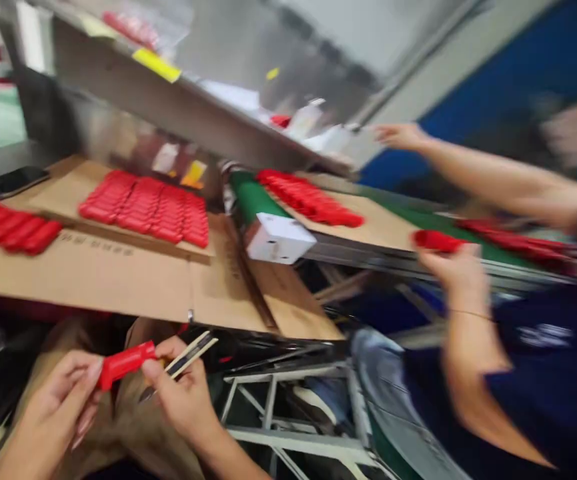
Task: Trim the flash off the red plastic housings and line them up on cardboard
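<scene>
Low in front of my lap, my left hand (61, 400) grips one end of a red tube-like plastic part (127, 363) between thumb and fingers. My right hand (183, 390) is closed around a slim knife-like tool (191, 353) with a pale, dark-striped handle. A dark pointed tip shows below the right thumb. The right thumb and fingertips also touch the far end of the red part. Rows of similar red parts (143, 207) lie on a cardboard sheet (43, 200) beyond my hands, and more red parts (8, 223) are at the left.
A cardboard-covered bench (133, 280) spans the front. To the right, a green conveyor belt (245, 190) has a white box-like end (281, 240) and red parts (308, 197) on cardboard. A co-worker (533, 347) holds red parts and reaches towards the shelf (178, 93). A phone (13, 180) lies left.
</scene>
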Motion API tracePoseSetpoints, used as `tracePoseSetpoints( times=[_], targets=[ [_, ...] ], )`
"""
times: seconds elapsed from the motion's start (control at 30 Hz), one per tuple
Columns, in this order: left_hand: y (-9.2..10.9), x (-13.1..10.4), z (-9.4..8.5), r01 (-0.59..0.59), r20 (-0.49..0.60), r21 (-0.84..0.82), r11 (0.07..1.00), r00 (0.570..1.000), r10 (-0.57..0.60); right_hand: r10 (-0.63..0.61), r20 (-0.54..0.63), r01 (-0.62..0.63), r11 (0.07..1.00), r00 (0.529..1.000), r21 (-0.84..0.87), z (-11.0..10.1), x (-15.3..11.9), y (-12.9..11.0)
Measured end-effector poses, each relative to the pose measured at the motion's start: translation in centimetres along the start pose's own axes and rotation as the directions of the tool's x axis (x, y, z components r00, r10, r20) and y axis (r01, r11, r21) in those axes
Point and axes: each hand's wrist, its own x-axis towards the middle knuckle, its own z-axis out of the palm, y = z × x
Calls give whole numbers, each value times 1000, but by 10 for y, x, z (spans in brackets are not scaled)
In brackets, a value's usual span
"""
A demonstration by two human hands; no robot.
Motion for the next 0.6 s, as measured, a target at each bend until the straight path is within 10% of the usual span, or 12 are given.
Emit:
tracePoseSetpoints(
  times=[0.33,0.47,0.6],
  targets=[
    [9,-17,-14,-135,-245,19,991,960,136,-103,99,115,986,990,-125,0,-1,6],
    [31,5,-3,72,69,40,997,995,-74,-100,232,118,991,967,-65,-23,9,-12],
    [46,27,25,185,415,-16,983,895,-162,-111,224,123,992,968,-40,-44,14,-20]
  ],
)
